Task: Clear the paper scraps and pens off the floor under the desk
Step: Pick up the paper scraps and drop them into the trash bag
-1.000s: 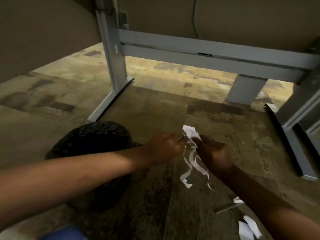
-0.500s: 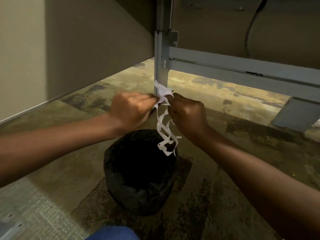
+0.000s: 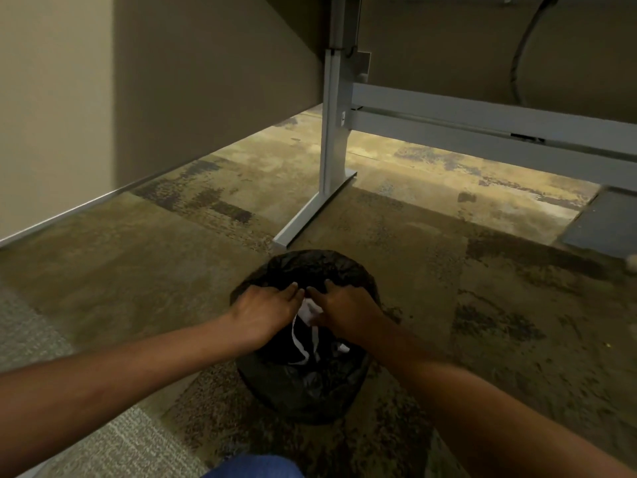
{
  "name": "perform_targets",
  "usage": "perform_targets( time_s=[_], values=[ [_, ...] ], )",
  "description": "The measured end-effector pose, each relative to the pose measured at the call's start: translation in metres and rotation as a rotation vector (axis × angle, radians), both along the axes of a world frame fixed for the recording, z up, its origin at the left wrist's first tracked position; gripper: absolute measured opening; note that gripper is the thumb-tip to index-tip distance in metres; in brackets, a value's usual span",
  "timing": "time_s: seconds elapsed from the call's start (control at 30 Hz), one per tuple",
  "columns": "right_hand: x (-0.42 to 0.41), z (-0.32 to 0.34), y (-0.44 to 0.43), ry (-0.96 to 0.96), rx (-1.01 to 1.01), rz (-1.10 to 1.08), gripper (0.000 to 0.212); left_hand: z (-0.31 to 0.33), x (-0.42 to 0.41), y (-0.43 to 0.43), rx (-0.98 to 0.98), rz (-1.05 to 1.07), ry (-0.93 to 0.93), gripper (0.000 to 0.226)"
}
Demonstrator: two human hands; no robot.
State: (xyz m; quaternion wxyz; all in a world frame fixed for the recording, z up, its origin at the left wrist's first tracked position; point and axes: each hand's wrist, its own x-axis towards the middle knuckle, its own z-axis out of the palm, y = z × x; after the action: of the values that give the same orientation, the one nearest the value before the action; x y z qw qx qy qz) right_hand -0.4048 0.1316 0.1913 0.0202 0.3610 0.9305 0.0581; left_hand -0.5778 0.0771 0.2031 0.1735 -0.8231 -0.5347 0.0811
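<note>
Partly hidden paper scraps [image 3: 307, 313] hang between both hands.

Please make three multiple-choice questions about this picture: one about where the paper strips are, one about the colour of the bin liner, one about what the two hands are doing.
1. Where are the paper strips?
A. Over the mouth of the bin
B. On the carpet by the desk leg
C. On the desk frame

2. What colour is the bin liner?
A. White
B. Black
C. Blue

3. What are the left hand and right hand doing?
A. Resting flat on the carpet
B. Gripping the desk leg
C. Side by side over the bin, strips between them

Answers: 1 A, white strips hang into the dark opening. 2 B, the crinkled liner is black. 3 C, both hands meet above the rim.
</note>
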Motion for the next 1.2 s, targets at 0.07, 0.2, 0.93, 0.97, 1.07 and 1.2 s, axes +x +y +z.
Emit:
perform_targets(
  time_s=[0.07, 0.2, 0.93, 0.97, 1.07, 1.2],
  values=[
    [-0.002, 0.003, 0.0, -0.075, 0.034, 0.02, 0.063, -0.011, 0.001, 0.007, -0.186, 0.098, 0.058, 0.07],
    [0.012, 0.019, -0.006, -0.11, 0.14, -0.028, 0.062, -0.009, 0.01, 0.008, -0.202, 0.165, -0.008, 0.08],
    [0.478, 0.021, -0.089, -0.116, 0.416, -0.603, 0.057, -0.002, 0.425, 0.014, 0.126, -0.558, -0.299, 0.07],
    [0.495, 0.011, -0.096, -0.127, 0.39, -0.65, 0.058, -0.009, 0.442, 0.01, 0.115, -0.581, -0.297, 0.069],
    [0.534, -0.022, -0.115, -0.163, 0.314, -0.75, 0.055, -0.033, 0.489, 0.002, 0.091, -0.616, -0.284, 0.062],
    [0.563, -0.076, -0.133, -0.211, 0.219, -0.815, 0.052, -0.081, 0.538, -0.005, 0.006, -0.671, -0.247, 0.048]
  ],
)
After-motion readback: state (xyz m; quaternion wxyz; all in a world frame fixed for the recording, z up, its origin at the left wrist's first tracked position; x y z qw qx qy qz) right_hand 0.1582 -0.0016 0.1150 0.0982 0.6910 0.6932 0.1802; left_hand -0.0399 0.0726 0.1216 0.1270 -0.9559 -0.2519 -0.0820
